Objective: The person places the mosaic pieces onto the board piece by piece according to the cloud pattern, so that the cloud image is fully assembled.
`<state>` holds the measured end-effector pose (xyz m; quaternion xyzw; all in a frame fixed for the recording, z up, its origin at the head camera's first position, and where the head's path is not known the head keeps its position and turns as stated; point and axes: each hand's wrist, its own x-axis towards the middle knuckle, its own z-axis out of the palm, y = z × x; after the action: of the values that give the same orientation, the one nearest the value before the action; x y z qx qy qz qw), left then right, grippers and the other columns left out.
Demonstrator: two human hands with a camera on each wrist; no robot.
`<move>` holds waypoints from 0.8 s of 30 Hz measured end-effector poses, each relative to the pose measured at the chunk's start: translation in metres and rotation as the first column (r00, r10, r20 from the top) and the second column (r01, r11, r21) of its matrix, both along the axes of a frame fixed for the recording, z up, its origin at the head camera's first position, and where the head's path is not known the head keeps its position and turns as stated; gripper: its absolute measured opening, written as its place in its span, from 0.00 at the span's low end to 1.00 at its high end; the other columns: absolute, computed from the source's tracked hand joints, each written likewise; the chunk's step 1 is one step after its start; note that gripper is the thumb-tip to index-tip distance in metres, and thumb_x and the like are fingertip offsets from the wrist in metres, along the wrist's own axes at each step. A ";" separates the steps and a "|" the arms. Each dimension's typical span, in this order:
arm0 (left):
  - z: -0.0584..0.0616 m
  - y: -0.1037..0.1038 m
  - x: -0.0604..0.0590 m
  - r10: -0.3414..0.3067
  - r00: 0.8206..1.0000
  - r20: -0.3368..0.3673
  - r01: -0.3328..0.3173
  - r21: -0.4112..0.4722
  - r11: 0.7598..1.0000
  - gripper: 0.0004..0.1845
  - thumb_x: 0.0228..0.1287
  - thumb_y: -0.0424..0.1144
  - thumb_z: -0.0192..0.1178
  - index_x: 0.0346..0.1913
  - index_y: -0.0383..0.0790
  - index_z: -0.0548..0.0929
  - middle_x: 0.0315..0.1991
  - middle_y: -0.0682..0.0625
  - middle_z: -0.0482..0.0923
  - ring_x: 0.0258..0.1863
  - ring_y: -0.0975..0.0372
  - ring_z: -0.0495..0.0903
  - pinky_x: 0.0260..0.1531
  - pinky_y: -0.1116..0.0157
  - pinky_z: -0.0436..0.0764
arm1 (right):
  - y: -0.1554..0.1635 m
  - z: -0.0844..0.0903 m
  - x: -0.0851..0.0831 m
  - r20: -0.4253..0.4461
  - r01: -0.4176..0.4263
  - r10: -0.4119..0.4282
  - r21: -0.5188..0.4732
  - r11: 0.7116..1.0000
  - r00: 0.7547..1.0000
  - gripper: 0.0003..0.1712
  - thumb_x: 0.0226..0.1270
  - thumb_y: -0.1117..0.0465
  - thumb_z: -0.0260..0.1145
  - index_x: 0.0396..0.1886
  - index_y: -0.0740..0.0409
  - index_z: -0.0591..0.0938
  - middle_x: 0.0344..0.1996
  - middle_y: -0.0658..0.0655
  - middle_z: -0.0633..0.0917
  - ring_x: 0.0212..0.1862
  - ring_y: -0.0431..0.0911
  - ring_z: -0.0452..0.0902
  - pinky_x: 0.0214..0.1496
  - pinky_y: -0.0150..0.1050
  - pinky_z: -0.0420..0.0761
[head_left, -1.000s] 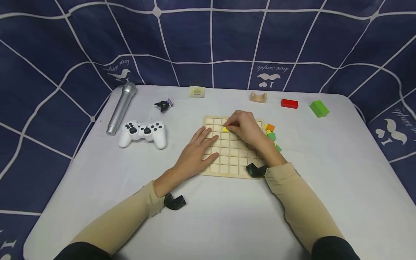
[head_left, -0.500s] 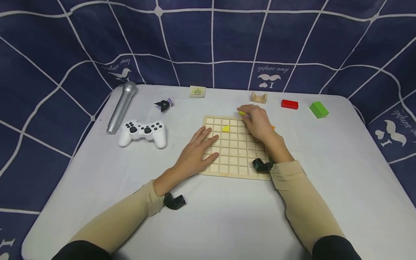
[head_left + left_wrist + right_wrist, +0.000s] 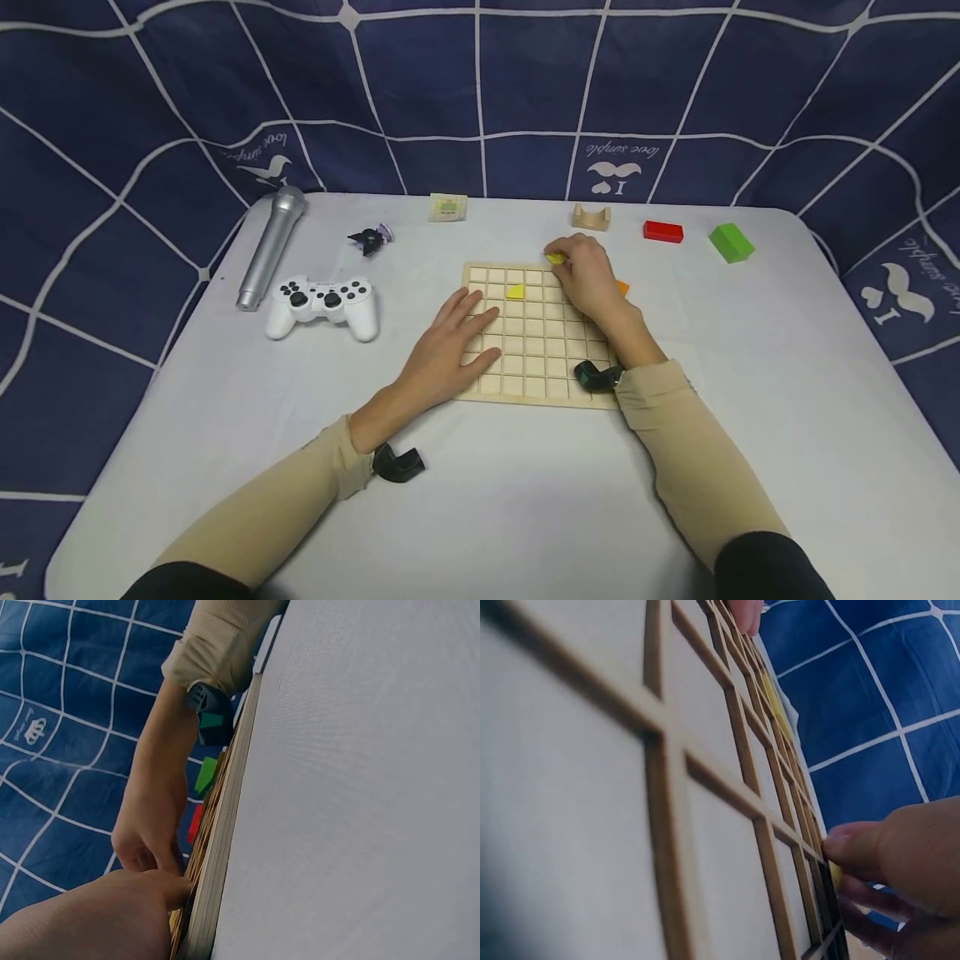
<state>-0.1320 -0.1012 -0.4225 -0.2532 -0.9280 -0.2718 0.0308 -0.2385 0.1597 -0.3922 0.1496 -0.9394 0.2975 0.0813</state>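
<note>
- Hands first: the right hand [image 3: 588, 279] sits just above centre of the head view, fingers curled and pinching a yellow piece [image 3: 556, 259] at the far edge of the grid board [image 3: 525, 367].
- The left hand [image 3: 450, 346] lies flat and relaxed on the board's left side, fingers straight, gripping nothing, pressing the board against the bench [image 3: 225, 417].
- A second yellow piece [image 3: 515, 292] already sits in a cell left of the right hand, near the top of the board.
- An orange piece [image 3: 622, 288] peeks out right of the right hand, beside the board; other loose pieces there are mostly hidden by the wrist.
- The right wrist view shows the fingers [image 3: 870, 851] low over the ribs, lower right of the frame, with only a sliver of yellow visible, so how square the piece sits cannot be told.
- To do this well, I judge the piece should be squared to the cell's ribs before it goes down, then lowered flat, not tipped in by one corner.
- The pinch should stay light and near the piece's top, so the fingertips do not jam against the ribs.
- Flat pressure from the left hand should stop the board sliding.
- Far from the work: a microphone [image 3: 268, 246] and controller [image 3: 318, 304] at left, a red block [image 3: 663, 231] and green block [image 3: 731, 242] at upper right.
</note>
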 end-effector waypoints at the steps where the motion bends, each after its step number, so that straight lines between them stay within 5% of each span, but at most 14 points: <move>1: 0.001 0.000 0.000 0.002 1.000 0.004 -0.002 0.000 1.000 0.33 0.75 0.54 0.62 0.77 0.46 0.73 0.83 0.43 0.58 0.86 0.50 0.47 0.77 0.43 0.67 | 0.000 0.001 0.000 -0.009 0.012 -0.012 -0.014 1.000 1.000 0.15 0.68 0.75 0.69 0.53 0.68 0.88 0.49 0.69 0.86 0.53 0.62 0.79 0.60 0.56 0.77; 7: 0.003 -0.001 0.001 0.016 1.000 0.003 -0.016 0.021 1.000 0.33 0.75 0.54 0.62 0.77 0.46 0.73 0.84 0.43 0.58 0.86 0.50 0.47 0.77 0.43 0.66 | -0.001 0.005 -0.005 -0.076 0.074 -0.079 -0.077 0.994 0.994 0.10 0.66 0.78 0.66 0.42 0.67 0.90 0.37 0.66 0.86 0.41 0.57 0.80 0.46 0.47 0.76; 11: 0.002 -0.002 0.002 0.020 1.000 0.004 -0.021 0.030 0.999 0.33 0.75 0.54 0.62 0.77 0.46 0.73 0.83 0.43 0.58 0.86 0.50 0.47 0.78 0.44 0.66 | -0.001 0.012 -0.003 -0.071 0.068 -0.074 -0.086 0.994 0.995 0.08 0.66 0.75 0.66 0.40 0.67 0.90 0.36 0.65 0.88 0.40 0.56 0.83 0.45 0.46 0.79; 16: 0.002 0.000 -0.001 0.010 1.000 -0.008 -0.009 0.037 0.999 0.33 0.75 0.54 0.62 0.77 0.45 0.74 0.83 0.42 0.58 0.86 0.49 0.48 0.77 0.43 0.66 | 0.003 0.027 0.005 0.024 0.058 -0.055 -0.125 0.990 0.998 0.05 0.68 0.70 0.71 0.40 0.63 0.91 0.33 0.62 0.90 0.39 0.53 0.84 0.47 0.44 0.77; 24: 0.001 0.001 -0.003 -0.001 1.000 0.018 0.001 0.008 1.000 0.33 0.75 0.55 0.62 0.77 0.46 0.73 0.84 0.43 0.57 0.86 0.50 0.46 0.78 0.43 0.65 | 0.007 0.030 0.013 0.232 -0.063 0.059 0.009 0.998 0.971 0.05 0.68 0.65 0.75 0.40 0.60 0.93 0.35 0.59 0.92 0.37 0.51 0.80 0.40 0.40 0.76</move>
<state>-0.1347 -0.1003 -0.4219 -0.2509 -0.9271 -0.2776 0.0231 -0.2259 0.1669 -0.3622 0.1433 -0.9399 0.3074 -0.0390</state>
